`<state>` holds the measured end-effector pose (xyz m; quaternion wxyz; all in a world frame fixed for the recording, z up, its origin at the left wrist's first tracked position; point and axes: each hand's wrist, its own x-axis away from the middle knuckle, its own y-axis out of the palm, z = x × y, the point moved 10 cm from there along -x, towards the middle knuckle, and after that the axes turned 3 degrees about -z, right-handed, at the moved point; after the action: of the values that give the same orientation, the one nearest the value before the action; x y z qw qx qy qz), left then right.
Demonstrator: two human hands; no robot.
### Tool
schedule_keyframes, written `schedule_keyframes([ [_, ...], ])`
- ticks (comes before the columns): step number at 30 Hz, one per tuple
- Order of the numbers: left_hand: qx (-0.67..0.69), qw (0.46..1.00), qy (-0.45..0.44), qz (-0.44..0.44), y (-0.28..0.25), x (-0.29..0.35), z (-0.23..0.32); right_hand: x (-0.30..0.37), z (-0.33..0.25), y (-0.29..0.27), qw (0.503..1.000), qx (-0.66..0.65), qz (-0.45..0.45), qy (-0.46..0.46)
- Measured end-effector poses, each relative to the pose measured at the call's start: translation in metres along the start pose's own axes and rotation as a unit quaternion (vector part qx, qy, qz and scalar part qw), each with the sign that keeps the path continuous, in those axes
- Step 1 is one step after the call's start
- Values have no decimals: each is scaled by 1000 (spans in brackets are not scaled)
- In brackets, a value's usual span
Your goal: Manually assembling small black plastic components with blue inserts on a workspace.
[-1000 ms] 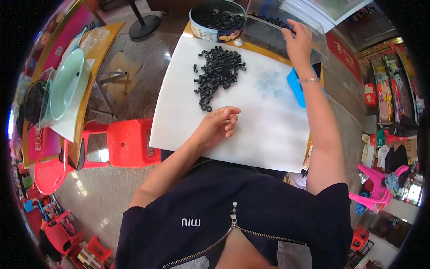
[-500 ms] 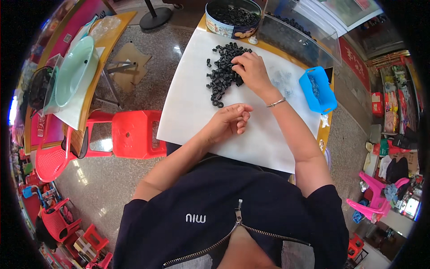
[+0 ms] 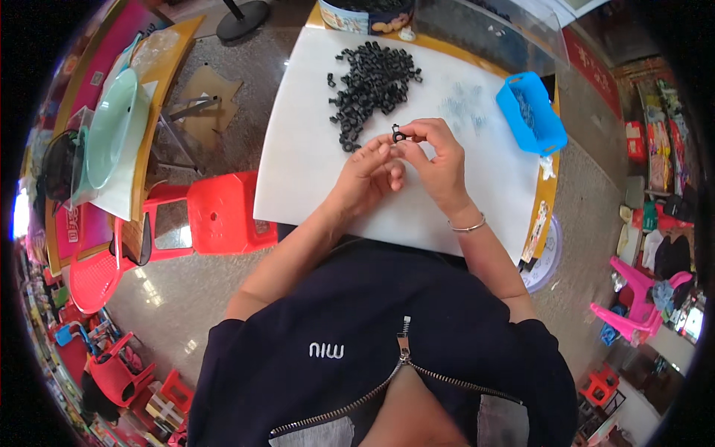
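Note:
Between the thumb and forefinger of my right hand is a small black ring-shaped part. My left hand meets it just to the left, thumb and forefinger pinched together at the fingertips. Whatever those left fingers grip, if anything, is too small to make out. Beyond both hands, a heap of black ring-shaped parts lies on the white tabletop sheet. Tiny bluish bits are scattered to the right of the heap. A blue plastic basket at the right edge holds more such bits.
At the far edge stand a round tin and a clear plastic box. On my left are a red stool and another table bearing a pale green basin. A pink stool sits on the floor at right.
My right hand has come back from the heap toward me, bringing a black ring-shaped part to my left hand. The left fingers have moved up to meet it; the view has shifted slightly.

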<state>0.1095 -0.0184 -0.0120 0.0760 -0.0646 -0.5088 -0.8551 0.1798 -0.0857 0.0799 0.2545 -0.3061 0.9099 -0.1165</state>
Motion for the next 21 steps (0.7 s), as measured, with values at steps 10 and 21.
schedule_keyframes([
  [10, -74, 997, 12, -16, -10, -4, -9, 34, 2, -4, 999, 23, 24, -8],
  [21, -144, 989, -26, 0, -8, -2, -15, 28, 21, 8, 977, -134, -118, 120],
])
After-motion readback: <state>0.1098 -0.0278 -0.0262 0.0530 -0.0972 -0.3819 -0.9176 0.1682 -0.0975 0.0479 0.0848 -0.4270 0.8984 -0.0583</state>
